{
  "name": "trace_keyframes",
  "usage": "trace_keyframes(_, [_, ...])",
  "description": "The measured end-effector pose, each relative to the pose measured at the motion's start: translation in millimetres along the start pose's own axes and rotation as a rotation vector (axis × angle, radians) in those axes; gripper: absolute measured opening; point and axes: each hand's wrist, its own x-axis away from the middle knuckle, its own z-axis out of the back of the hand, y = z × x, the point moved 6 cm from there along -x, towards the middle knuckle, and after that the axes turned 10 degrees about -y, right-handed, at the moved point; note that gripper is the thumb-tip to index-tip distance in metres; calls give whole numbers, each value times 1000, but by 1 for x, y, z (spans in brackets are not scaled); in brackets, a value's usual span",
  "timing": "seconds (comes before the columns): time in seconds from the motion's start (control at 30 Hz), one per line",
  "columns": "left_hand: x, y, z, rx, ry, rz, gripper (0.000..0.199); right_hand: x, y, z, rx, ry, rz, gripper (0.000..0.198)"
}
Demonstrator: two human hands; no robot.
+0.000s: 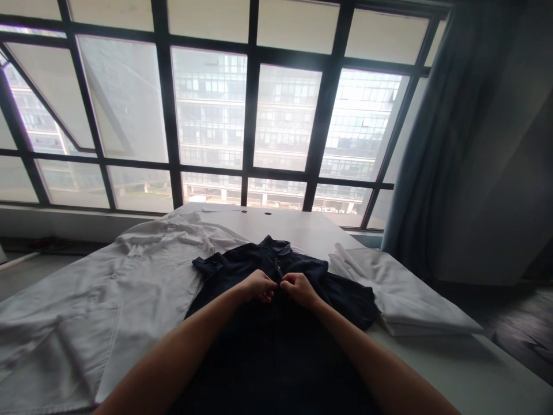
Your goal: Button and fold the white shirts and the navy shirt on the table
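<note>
A dark navy short-sleeved shirt (242, 262) lies spread on the white table, its collar (275, 246) pointing toward the window. Small buttons show on the placket just below the collar. My left hand (260, 285) pinches the placket from the left, its fingers curled. Close beside it, my right hand (298, 289) pinches the same front edge from the right. The fingertips of both hands nearly meet at the shirt's middle. Whether a button sits between them is hidden. The lower part of the shirt is very dark and runs toward me between my forearms.
White crumpled cloth (142, 276) covers the left side of the table (302, 222). A folded white cloth (401, 294) lies on the right. Beyond stands a large black-framed window (253, 115), with a blue-grey curtain (432, 161) at its right.
</note>
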Motion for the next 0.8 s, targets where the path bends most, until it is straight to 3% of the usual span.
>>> trace_keyframes(0.2, [6, -2, 1, 125, -20, -65, 29, 6, -7, -1, 55, 65, 43, 11])
trace_keyframes(0.8, [12, 0, -3, 47, 78, -54, 24, 6, -3, 0, -35, 70, 45, 17])
